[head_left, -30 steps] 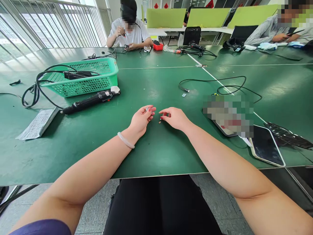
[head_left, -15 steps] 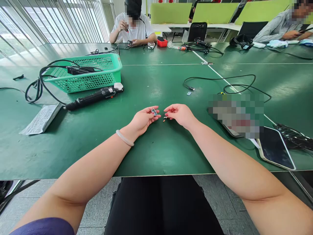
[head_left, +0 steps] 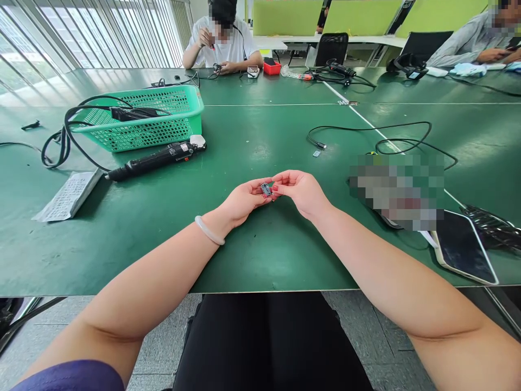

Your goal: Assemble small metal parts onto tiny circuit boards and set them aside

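Observation:
A small grey-and-black part (head_left: 266, 189) lies in the fingers of my left hand (head_left: 243, 203), above the green table (head_left: 260, 244). My left hand is closed on it, with a pale bracelet at the wrist. Fingertips of my right hand (head_left: 300, 191) are pinched together at the part's right edge, and the two hands touch. Whether a smaller piece sits in the right pinch is hidden by the fingers.
A green basket (head_left: 142, 122) with cables stands at the left, a black electric screwdriver (head_left: 157, 161) before it. Folded paper (head_left: 69, 195) lies further left. At the right are a phone (head_left: 464, 244) and a cable (head_left: 407, 142). A person (head_left: 222, 46) sits opposite.
My left hand has moved slightly right with the small part, and its fingers now meet my right hand. The tiny pieces seen by my right fingertips are now hidden. The view has shifted slightly.

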`<state>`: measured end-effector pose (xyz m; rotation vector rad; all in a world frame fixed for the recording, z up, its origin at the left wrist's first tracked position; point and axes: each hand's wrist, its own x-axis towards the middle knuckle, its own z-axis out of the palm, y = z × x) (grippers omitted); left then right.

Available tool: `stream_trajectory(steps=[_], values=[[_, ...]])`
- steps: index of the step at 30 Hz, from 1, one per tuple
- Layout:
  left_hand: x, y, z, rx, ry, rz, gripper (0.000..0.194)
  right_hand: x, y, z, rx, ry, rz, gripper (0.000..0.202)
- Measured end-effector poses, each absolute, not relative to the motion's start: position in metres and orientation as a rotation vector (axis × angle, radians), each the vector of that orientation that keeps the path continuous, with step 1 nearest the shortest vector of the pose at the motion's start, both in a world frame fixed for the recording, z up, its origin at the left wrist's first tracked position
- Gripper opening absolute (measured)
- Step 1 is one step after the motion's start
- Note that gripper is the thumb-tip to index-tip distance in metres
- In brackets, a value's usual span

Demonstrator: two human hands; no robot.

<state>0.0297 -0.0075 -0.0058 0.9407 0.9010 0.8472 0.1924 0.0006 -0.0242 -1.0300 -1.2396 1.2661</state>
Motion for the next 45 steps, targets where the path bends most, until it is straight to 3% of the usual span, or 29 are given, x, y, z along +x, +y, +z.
stream_trajectory(steps=[6,13,21,26,32,45], values=[[0.029,-0.007,-0.012,1.009,0.849,0.812,0.052,0.185,-0.003,-0.023,-1.077,-1.183,1.246,0.03],[0.031,-0.009,-0.01,1.055,0.913,0.806,0.034,0.182,-0.007,-0.021,-1.102,-1.142,1.185,0.028],[0.031,-0.009,-0.008,1.095,0.95,0.814,0.033,0.186,-0.003,-0.025,-1.156,-1.239,1.107,0.029],[0.032,-0.011,-0.004,1.1,0.993,0.852,0.046,0.189,-0.006,-0.023,-1.321,-1.513,0.848,0.012],[0.032,-0.011,-0.005,1.099,0.978,0.901,0.047,0.189,-0.011,-0.014,-1.355,-1.73,0.523,0.014],[0.029,-0.009,-0.008,1.342,1.054,0.927,0.043,0.193,-0.013,-0.011,-1.355,-1.92,0.323,0.023]])
